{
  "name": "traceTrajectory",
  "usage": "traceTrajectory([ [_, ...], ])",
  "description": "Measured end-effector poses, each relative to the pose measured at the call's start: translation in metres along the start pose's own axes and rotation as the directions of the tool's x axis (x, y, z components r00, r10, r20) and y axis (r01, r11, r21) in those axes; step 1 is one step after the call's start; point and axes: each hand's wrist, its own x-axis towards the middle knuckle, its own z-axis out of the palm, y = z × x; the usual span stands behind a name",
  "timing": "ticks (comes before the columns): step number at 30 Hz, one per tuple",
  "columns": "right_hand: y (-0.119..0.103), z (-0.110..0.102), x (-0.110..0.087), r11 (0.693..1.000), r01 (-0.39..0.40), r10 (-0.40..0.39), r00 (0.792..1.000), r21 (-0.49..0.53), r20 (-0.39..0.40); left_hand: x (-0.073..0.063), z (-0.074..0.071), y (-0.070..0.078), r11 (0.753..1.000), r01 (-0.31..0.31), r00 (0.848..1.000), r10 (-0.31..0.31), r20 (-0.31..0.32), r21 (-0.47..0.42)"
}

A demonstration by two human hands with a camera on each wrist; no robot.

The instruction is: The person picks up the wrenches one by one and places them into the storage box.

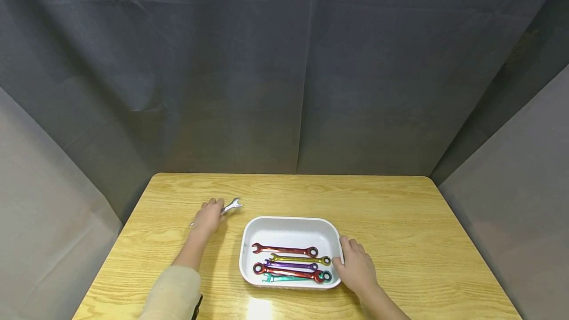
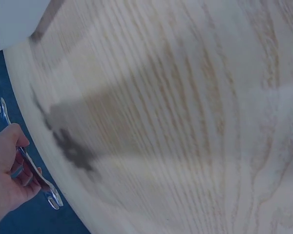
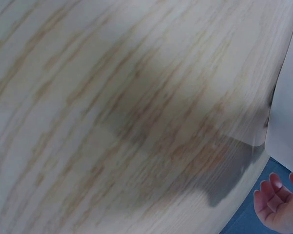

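My left hand (image 1: 208,217) grips a silver wrench (image 1: 233,205) by the middle of its shaft, above the table left of the tray. In the left wrist view both ends of that wrench (image 2: 52,194) stick out past the fingers. My right hand (image 1: 357,266) is at the right side of a white tray (image 1: 246,260), thumb and fingertips right at its rim. Its fingers (image 3: 275,181) look loosely bent beside the tray wall in the right wrist view. Inside the tray lie several coloured wrenches: a red wrench (image 1: 284,249), a yellow one, a purple one, another red one and a green one.
The wooden table (image 1: 422,241) has a rounded far edge. A dark grey curtain (image 1: 249,88) hangs behind it, with paler panels (image 1: 49,201) at both sides. The tray stands near the front middle of the table.
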Motion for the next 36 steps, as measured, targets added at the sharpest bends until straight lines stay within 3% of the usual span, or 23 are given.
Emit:
traceTrajectory([
  [20, 0.001, 0.002, 0.000, 1.000, -0.002, 0.002, 1.000, -0.005, -0.008, 0.007, -0.012, 0.036, 0.991, -0.125, 0.990, 0.127, -0.060, 0.036],
  [31, 0.001, 0.002, 0.000, 1.000, -0.001, 0.001, 1.000, -0.004, -0.012, 0.007, -0.017, 0.059, 0.973, -0.219, 0.969, 0.225, -0.101, 0.072],
  [36, 0.001, 0.003, 0.000, 1.000, -0.002, 0.002, 1.000, -0.003, -0.011, 0.008, -0.016, 0.068, 0.968, -0.240, 0.965, 0.246, -0.090, 0.077],
])
